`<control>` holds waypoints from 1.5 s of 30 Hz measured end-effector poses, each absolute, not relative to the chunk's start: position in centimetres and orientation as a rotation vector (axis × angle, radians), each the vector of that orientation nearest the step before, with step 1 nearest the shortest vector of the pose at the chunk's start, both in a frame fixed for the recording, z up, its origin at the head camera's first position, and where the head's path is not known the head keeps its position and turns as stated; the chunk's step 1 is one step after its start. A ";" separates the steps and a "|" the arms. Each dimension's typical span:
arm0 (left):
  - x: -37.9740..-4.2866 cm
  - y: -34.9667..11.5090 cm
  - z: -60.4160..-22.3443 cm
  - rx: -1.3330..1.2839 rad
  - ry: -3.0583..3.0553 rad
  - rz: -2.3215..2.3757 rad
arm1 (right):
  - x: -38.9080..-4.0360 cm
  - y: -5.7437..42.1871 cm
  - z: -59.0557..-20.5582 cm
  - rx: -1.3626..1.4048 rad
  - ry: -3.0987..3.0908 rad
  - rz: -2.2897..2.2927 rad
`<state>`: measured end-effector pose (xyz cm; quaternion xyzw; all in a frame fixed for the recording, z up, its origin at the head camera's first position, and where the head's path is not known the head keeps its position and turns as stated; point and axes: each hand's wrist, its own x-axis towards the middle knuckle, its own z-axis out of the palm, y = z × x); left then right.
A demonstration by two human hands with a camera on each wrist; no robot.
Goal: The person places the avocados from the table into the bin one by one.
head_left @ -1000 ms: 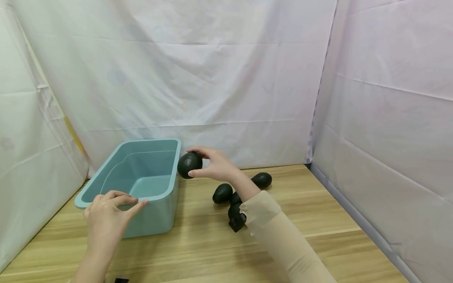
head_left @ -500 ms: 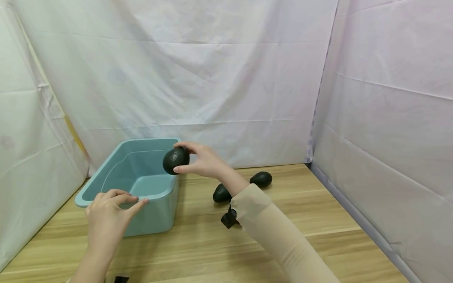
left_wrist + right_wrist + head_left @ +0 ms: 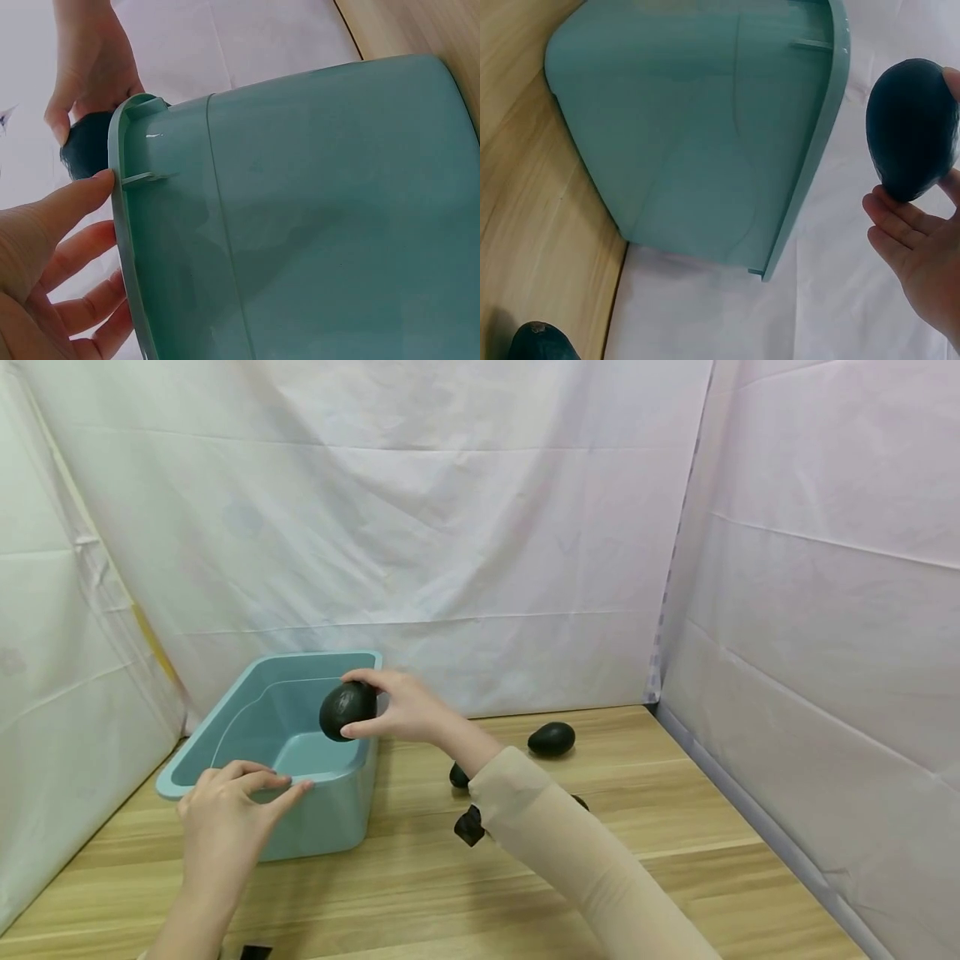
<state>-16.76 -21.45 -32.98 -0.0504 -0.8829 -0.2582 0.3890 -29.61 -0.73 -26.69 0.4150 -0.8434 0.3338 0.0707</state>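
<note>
One dark avocado (image 3: 342, 706) was held left of the frame's centre, clamped between thumb and fingers of the right hand (image 3: 401, 706), apparently raised to clear the bin (image 3: 322, 827). The left hand (image 3: 231, 806) was rested unclenched at its near rim (image 3: 341, 774), presumably for steadying.

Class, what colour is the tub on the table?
The tub is plain blue-green; it shows best in the head view.

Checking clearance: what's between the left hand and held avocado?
Only the teal tub, its inside showing, lies between left hand and avocado in the head view.
</note>
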 end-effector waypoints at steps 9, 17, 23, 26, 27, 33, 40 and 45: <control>-16.9 -21.4 -32.9 -0.131 -2.243 -0.640 | -29.9 -1.7 -27.3 1.248 -2.563 0.931; -17.0 -21.5 -33.1 -0.129 -2.236 -0.633 | -30.1 -2.6 -28.3 1.253 -2.590 0.883; -17.0 -21.5 -33.0 -0.134 -2.225 -0.639 | -30.0 -3.2 -28.6 1.229 -2.606 0.884; -17.1 -21.4 -32.9 -0.138 -2.225 -0.633 | -30.1 -3.4 -28.8 1.222 -2.621 0.867; -17.2 -21.4 -32.8 -0.141 -2.225 -0.631 | -30.2 -3.5 -28.9 1.218 -2.626 0.863; -17.3 -21.2 -33.0 -0.152 -2.226 -0.638 | -30.4 -3.6 -29.9 1.203 -2.639 0.844; -17.5 -21.1 -33.2 -0.160 -2.220 -0.637 | -30.5 -3.7 -30.6 1.190 -2.661 0.817; -17.4 -21.1 -33.3 -0.161 -2.215 -0.646 | -30.5 -4.0 -30.8 1.182 -2.688 0.776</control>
